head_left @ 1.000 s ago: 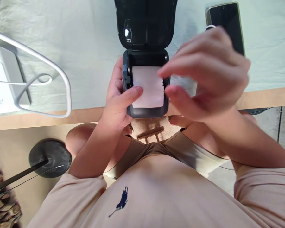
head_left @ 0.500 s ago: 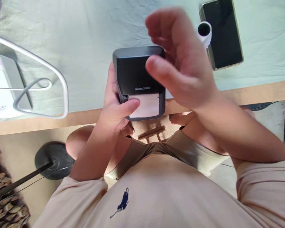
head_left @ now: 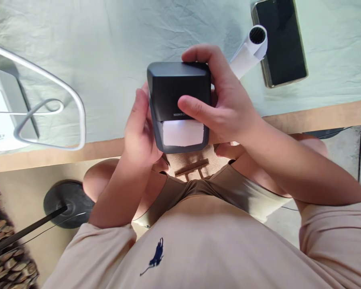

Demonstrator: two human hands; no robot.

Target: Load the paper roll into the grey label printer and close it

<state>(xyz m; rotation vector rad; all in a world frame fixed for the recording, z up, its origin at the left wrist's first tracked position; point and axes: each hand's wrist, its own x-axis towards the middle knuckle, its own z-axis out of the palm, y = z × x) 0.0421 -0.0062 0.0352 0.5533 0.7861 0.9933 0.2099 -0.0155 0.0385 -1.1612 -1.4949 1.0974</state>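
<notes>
A dark grey and black label printer (head_left: 165,94) is held up over the table's front edge, with a strip of white label paper (head_left: 183,133) showing in its lower opening. My right hand (head_left: 225,98) grips it from the right, thumb across the black lid and index finger over the far edge; the other fingertips are hidden. On the left side, my left hand (head_left: 141,132) holds the printer's body, its thumb raised along the side and its fingers hidden behind or underneath.
A white cylindrical device with a dark mesh end (head_left: 257,35) lies beside a dark phone (head_left: 284,44). To the left, a white box-shaped device (head_left: 6,108) stands behind a looped white cable (head_left: 83,120). The wooden table edge (head_left: 313,115) runs below. A black round stand base (head_left: 67,202) is on the floor.
My right hand has come down onto the printer and closed around its right side. My left thumb has moved off the label paper to the printer's left side.
</notes>
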